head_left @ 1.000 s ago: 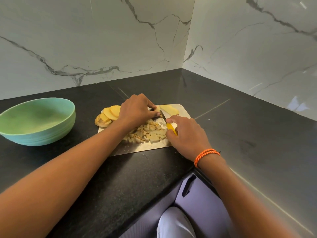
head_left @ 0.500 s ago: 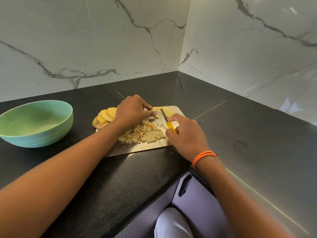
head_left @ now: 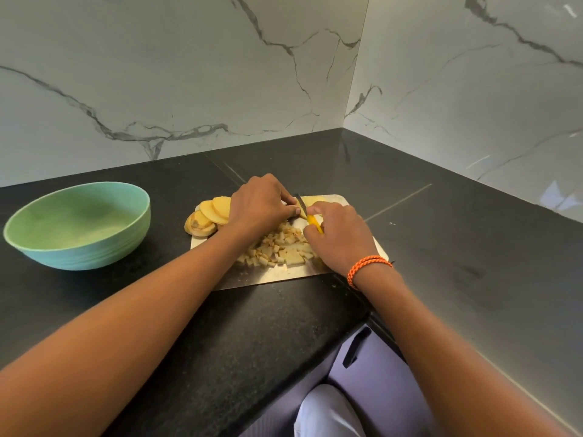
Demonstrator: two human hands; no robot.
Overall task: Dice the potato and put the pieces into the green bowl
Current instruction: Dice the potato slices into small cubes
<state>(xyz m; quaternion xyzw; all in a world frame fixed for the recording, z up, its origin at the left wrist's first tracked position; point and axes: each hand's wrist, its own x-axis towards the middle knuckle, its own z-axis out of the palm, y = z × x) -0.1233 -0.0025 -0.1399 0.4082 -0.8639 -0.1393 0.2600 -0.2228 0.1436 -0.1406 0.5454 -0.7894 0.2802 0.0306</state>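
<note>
Head view: mid-dicing. Left hand point(head_left: 258, 203) curled, pinning slice on board point(head_left: 362, 238); right hand point(head_left: 339, 234) gripping knife point(head_left: 310, 217). Dice pile point(head_left: 280, 249) near centre, slices point(head_left: 209, 214) uncut far left. Bowl point(head_left: 79, 223) well left, w/ no pieces yet.

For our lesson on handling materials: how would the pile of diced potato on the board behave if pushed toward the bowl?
The diced potato is many loose cubes, so it would probably scatter rather than slide together. The flat-sided pieces look unlikely to roll. The cutting board has no raised rim, so some may spill off.
</note>
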